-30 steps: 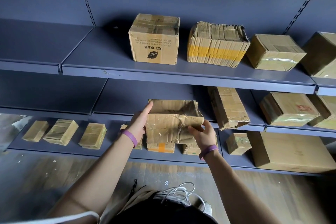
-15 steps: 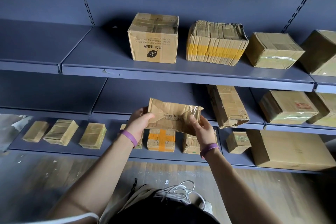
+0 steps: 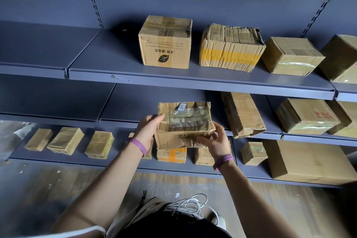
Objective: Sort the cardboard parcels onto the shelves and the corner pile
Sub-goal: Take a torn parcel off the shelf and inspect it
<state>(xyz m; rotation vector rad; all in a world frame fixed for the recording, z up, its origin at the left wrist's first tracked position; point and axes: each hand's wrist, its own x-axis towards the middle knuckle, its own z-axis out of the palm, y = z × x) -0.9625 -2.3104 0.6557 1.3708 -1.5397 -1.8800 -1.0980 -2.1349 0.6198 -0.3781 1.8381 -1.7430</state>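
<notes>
A crumpled, tape-patched brown cardboard parcel [image 3: 185, 123] is held in the air. The left hand [image 3: 148, 131] grips its left edge and the right hand [image 3: 216, 144] curls round its lower right corner. This looks like placement; next it needs setting flat on the bare grey middle shelf [image 3: 139, 106] just behind. Below the grip, the bottom shelf [image 3: 119, 152] carries small taped packets [image 3: 66, 140]. Above, the top shelf [image 3: 108, 60] holds square cartons [image 3: 166, 44].

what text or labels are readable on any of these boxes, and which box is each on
"天然·原生态": printed upside down above a leaf logo on the leaf box, top shelf.
Small print lines on that box: too small to read.
Red stamp on the stamped box, middle shelf: blurred.
Print and blue-white sticker on the held parcel, which the left hand and right hand hold: unreadable.
</notes>
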